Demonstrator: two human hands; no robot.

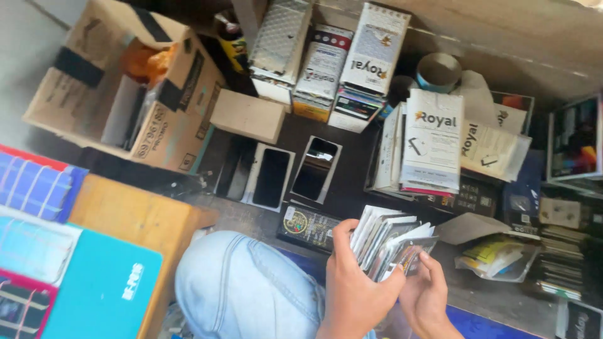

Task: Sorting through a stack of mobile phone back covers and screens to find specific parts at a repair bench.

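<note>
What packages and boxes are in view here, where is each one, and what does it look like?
Fanned stack of flat packets: held in both hands, white and dark.
Cardboard box: upper left, brown, open, black tape.
White packets: stacked right of centre, orange-and-black labels.
Upright white boxes: top centre, in a row.
Black flat packet: beside the left hand, round emblem.

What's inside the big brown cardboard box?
The cardboard box is open. Something orange and crinkly shows on top, with a pale flat thing beside it. Anything deeper down is hidden.
</note>
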